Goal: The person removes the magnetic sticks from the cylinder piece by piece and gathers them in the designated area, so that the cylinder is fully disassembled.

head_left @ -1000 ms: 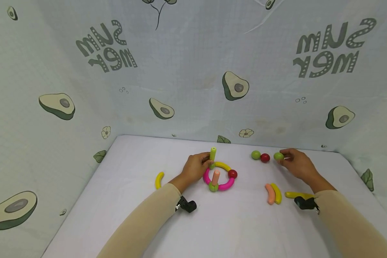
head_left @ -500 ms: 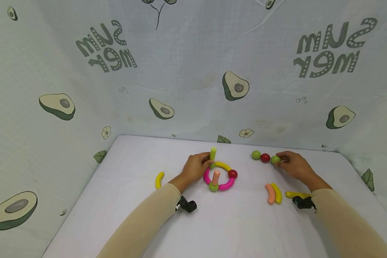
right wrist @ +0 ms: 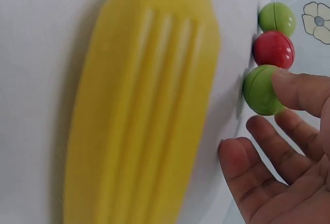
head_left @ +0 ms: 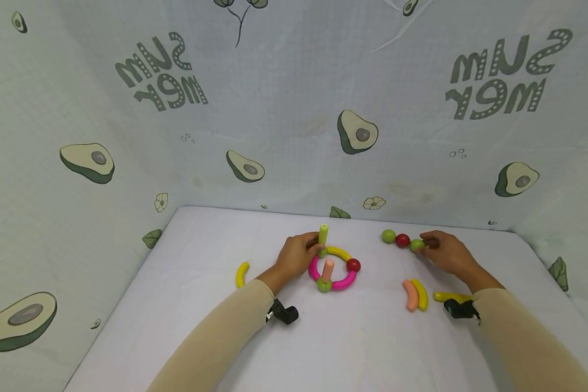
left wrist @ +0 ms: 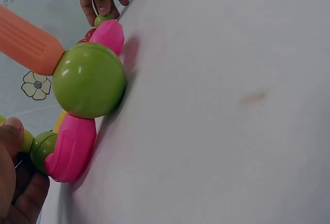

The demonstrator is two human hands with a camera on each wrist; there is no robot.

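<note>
In the head view my left hand (head_left: 296, 255) grips the foot of an upright lime-green rod (head_left: 324, 234), at a green ball (left wrist: 45, 153) joining it to a toy ring. Magenta curved pieces (head_left: 344, 282), a yellow curved piece (head_left: 339, 252) and a red ball (head_left: 353, 265) make up the rest of the ring. On its near side an orange rod (head_left: 328, 270) stands in another green ball (left wrist: 88, 80). My right hand (head_left: 446, 251) holds a loose green ball (right wrist: 262, 91) between thumb and fingers, right beside a loose red ball (right wrist: 274, 50).
A further green ball (head_left: 389, 236) lies left of the loose red one. Orange (head_left: 411, 295) and yellow (head_left: 421, 295) curved pieces lie nearer, with a yellow rod (head_left: 452, 296) by the right wrist. Another yellow curved piece (head_left: 242, 274) lies left. A printed cloth wall (head_left: 294, 163) rises behind.
My right hand has brought its green ball left and slightly nearer, from apart to beside the loose red ball. The left hand and the ring have stayed put.
</note>
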